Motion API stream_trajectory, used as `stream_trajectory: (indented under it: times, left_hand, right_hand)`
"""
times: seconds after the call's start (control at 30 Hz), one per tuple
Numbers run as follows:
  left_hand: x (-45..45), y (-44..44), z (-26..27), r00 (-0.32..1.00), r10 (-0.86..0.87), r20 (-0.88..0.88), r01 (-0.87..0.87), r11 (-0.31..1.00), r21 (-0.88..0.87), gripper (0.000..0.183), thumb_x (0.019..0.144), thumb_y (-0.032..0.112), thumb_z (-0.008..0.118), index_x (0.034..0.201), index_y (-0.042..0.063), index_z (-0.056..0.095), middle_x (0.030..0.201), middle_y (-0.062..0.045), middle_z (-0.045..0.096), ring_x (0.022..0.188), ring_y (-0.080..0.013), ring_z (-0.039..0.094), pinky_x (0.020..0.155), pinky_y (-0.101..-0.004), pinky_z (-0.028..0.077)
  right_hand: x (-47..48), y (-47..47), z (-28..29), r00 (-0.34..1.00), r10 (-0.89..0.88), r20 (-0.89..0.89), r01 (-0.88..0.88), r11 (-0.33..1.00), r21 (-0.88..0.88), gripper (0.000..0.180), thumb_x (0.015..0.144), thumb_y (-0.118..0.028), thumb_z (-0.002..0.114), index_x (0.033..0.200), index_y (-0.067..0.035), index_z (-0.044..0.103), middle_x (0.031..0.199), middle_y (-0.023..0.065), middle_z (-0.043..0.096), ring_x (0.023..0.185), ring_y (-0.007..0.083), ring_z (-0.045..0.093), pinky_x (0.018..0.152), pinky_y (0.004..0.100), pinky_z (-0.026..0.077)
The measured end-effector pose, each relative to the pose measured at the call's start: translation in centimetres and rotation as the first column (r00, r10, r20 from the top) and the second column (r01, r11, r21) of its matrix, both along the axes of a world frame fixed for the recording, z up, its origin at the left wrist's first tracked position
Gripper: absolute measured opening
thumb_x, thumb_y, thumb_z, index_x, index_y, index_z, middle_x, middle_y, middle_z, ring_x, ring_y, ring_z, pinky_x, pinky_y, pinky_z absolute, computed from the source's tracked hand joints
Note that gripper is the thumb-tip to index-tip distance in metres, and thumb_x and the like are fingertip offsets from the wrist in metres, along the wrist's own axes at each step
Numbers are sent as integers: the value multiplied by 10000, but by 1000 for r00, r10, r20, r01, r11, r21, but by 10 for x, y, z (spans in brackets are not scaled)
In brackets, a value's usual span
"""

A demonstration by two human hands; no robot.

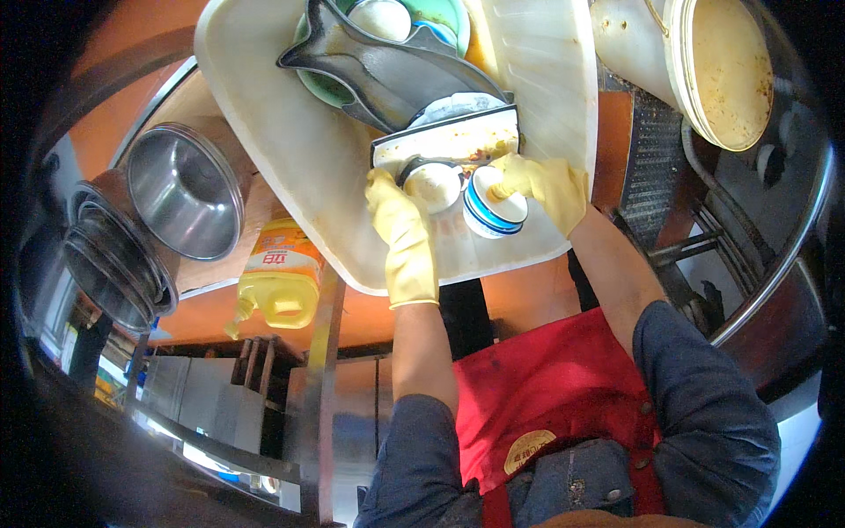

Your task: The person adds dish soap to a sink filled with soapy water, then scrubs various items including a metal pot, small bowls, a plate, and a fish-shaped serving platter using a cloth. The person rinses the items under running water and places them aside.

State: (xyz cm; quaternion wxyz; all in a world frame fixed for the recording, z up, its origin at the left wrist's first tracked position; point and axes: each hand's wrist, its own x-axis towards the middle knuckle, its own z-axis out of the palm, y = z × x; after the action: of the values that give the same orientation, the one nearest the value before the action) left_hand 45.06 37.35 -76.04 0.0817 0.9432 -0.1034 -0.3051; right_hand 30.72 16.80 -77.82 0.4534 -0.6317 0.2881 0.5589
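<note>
Both hands wear yellow rubber gloves and work inside a large white plastic tub (310, 171). My right hand (538, 185) grips a stack of blue-and-white bowls (494, 214), fingers inside the top one. My left hand (399, 228) is at the left side of a small white cup (432, 187); whether it holds the cup or the dish behind it cannot be told. Just beyond stands a soiled white dish with a dark rim (449, 140). Behind that lie dark curved dishes (396, 76) over a green basin (455, 20) with a white bowl (379, 20) in it.
Left of the tub are a steel pot (188, 191), stacked steel basins (115, 257) and a yellow detergent bottle (280, 277) with an orange label. A stained white bucket (726, 72) stands at the upper right, near a metal rack (693, 244).
</note>
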Motion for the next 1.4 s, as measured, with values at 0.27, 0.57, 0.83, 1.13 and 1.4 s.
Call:
stream_trajectory:
  times: [0.27, 0.57, 0.83, 1.13, 1.4]
  left_hand:
    - [-4, -21, 2, 978, -204, -40, 201, 977, -77, 289, 913, 147, 751, 1192, 82, 710, 1125, -198, 753, 1049, -419, 720, 922, -508, 567]
    - [-11, 30, -65, 832, 276, -482, -413, 887, -205, 342, 891, 48, 732, 1230, 15, 704, 1073, -142, 773, 977, -280, 738, 876, -375, 575]
    - [-52, 14, -77, 800, 229, -554, -379, 909, -173, 402, 948, 65, 715, 1343, 27, 653, 1243, -146, 736, 1127, -269, 698, 1010, -336, 525]
    - [-75, -9, -72, 706, 334, -624, -535, 829, -162, 507, 930, 77, 707, 1411, -41, 598, 1248, -197, 726, 1076, -282, 710, 925, -359, 559]
    - [-49, -1, -4, 546, 479, -688, -803, 534, -266, 461, 918, -56, 581, 1376, -23, 620, 1161, -184, 736, 990, -248, 735, 866, -321, 597]
  right_hand:
    - [-11, 10, -16, 995, -99, -5, 100, 992, 83, 533, 866, -277, 806, 1349, -78, 699, 1175, 184, 768, 1042, 335, 716, 914, 427, 550]
    - [-17, 10, -6, 972, -234, 25, 230, 968, 98, 498, 829, -173, 855, 1293, -47, 725, 1069, 157, 772, 916, 262, 691, 819, 396, 538]
    - [-20, 18, -7, 955, -295, 5, 294, 952, 88, 425, 829, -151, 818, 1233, -38, 748, 948, 120, 757, 786, 230, 659, 710, 394, 517]
    - [-17, 19, 14, 946, -312, 89, 307, 949, 72, 395, 823, -127, 824, 1199, -23, 759, 995, 139, 780, 858, 243, 709, 774, 384, 554]
    - [-17, 16, 88, 909, -365, 201, 371, 929, 12, 372, 832, -88, 805, 1195, -19, 754, 1022, 151, 788, 912, 223, 733, 805, 375, 569]
